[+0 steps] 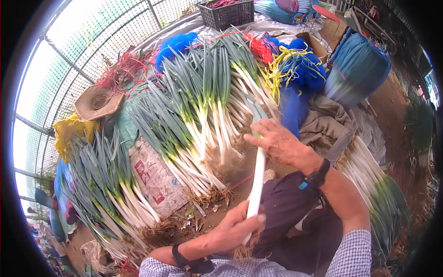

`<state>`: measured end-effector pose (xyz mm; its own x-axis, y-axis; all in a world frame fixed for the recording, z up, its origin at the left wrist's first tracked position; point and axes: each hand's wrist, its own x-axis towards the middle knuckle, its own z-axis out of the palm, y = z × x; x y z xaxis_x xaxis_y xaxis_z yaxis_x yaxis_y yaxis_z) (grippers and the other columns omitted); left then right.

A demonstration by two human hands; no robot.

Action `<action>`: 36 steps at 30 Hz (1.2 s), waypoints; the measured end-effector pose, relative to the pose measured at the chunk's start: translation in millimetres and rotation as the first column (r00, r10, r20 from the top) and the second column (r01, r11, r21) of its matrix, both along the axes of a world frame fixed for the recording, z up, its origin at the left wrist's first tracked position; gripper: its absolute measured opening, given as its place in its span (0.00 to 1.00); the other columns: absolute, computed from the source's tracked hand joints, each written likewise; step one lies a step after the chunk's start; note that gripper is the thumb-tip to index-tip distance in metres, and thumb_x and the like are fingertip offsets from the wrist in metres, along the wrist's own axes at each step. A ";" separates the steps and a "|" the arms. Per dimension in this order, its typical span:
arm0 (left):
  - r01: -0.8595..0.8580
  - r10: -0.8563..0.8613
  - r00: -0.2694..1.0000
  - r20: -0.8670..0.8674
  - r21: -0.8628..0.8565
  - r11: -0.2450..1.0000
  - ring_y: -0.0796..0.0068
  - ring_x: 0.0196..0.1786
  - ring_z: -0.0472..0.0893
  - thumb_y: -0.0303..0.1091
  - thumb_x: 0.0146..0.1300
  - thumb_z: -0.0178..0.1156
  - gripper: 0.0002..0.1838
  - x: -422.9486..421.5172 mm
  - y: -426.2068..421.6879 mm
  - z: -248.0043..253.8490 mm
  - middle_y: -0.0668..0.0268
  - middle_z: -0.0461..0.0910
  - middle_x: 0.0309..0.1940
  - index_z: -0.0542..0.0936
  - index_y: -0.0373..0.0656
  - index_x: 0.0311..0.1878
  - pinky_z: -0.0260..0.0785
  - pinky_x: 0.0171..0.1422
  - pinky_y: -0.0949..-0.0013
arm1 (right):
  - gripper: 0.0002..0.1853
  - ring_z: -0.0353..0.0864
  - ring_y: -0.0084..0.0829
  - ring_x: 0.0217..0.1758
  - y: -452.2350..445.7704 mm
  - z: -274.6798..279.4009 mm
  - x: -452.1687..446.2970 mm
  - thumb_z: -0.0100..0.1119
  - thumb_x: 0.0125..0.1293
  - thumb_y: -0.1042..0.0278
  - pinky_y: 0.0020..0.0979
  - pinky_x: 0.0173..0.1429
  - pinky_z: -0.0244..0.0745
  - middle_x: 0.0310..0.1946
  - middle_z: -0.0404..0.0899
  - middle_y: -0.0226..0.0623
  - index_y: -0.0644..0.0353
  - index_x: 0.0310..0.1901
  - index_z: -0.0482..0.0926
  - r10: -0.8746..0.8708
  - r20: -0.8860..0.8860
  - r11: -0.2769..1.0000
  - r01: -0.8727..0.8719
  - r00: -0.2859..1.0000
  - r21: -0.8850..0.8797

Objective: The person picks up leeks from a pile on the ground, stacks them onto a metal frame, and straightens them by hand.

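Observation:
A long white leek stalk (pixel 257 184) is held upright over my lap, its roots at the bottom near my checked shirt. My left hand (pixel 237 224) is wrapped round its lower part, just above the roots. Higher up, my right hand (pixel 279 142) grips the stalk where white turns to green. In front of my hands lies a big pile of leeks (pixel 203 106), green leaves pointing away and roots toward me. Another pile of leeks (pixel 110 184) is at the left, and more leeks (pixel 369 180) lie at the right.
A woven hat (pixel 98 102) and a yellow bag (pixel 74 131) are at the left. Blue netting (pixel 302 69) and yellow strings (pixel 281 64) lie beyond the pile, near a black crate (pixel 227 15). A wrapped teal bundle (pixel 357 69) stands at the upper right.

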<state>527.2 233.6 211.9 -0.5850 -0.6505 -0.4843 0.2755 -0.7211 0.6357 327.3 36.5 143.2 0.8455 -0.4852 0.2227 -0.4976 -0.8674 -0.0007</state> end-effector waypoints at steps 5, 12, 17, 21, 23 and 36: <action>0.104 -0.103 0.995 0.018 -0.166 0.981 0.77 0.34 0.82 0.39 0.78 0.55 0.20 16.2 4.4 -2.5 0.66 0.80 0.36 0.70 0.33 0.61 0.76 0.38 0.72 | 0.01 0.78 0.38 0.60 -4.8 -1.3 -13.1 0.62 0.57 0.72 0.43 0.68 0.67 0.41 0.82 0.34 0.54 0.31 0.80 0.010 -0.062 0.970 0.006 0.998 0.245; 0.072 0.350 0.370 0.861 -0.402 0.913 0.52 0.62 0.81 0.40 0.71 0.60 0.27 142.2 -135.2 -254.3 0.37 0.80 0.57 0.75 0.26 0.63 0.75 0.64 0.56 | 0.05 0.77 0.44 0.63 -15.2 76.5 -79.3 0.58 0.59 0.75 0.44 0.70 0.67 0.49 0.84 0.39 0.60 0.36 0.81 -0.211 0.111 0.971 0.221 0.971 -0.092; -0.002 0.308 0.108 0.945 -0.310 0.951 0.52 0.53 0.84 0.47 0.64 0.65 0.32 191.6 -168.4 -386.3 0.41 0.84 0.49 0.79 0.20 0.55 0.74 0.57 0.57 | 0.06 0.78 0.43 0.58 -6.6 101.0 -98.1 0.57 0.59 0.76 0.49 0.72 0.66 0.41 0.81 0.39 0.62 0.38 0.80 -0.326 0.066 0.921 0.332 0.943 -0.204; 0.144 0.271 0.167 0.948 -0.295 0.945 0.63 0.34 0.84 0.41 0.59 0.69 0.23 188.1 -184.8 -407.2 0.53 0.84 0.31 0.84 0.25 0.42 0.76 0.40 0.57 | 0.02 0.78 0.39 0.46 -11.1 80.0 -95.0 0.59 0.59 0.74 0.48 0.71 0.66 0.31 0.77 0.36 0.54 0.31 0.78 -0.322 -0.203 0.945 0.301 0.925 -0.128; 0.062 0.222 0.274 0.936 -0.247 0.967 0.63 0.35 0.86 0.40 0.56 0.70 0.18 191.8 -191.3 -417.9 0.53 0.85 0.31 0.85 0.32 0.39 0.78 0.40 0.58 | 0.01 0.79 0.36 0.47 -11.2 53.4 -83.5 0.61 0.59 0.70 0.46 0.70 0.64 0.31 0.79 0.34 0.51 0.31 0.81 -0.358 -0.317 0.934 0.340 0.878 -0.112; -0.080 0.110 0.963 0.246 -0.129 0.988 0.77 0.44 0.81 0.35 0.73 0.59 0.23 99.5 -25.0 -144.6 0.63 0.83 0.48 0.71 0.34 0.66 0.76 0.47 0.73 | 0.05 0.81 0.35 0.48 -31.9 -41.0 20.8 0.62 0.59 0.68 0.42 0.65 0.66 0.29 0.83 0.33 0.52 0.27 0.86 -0.141 -0.271 0.990 0.136 0.952 -0.038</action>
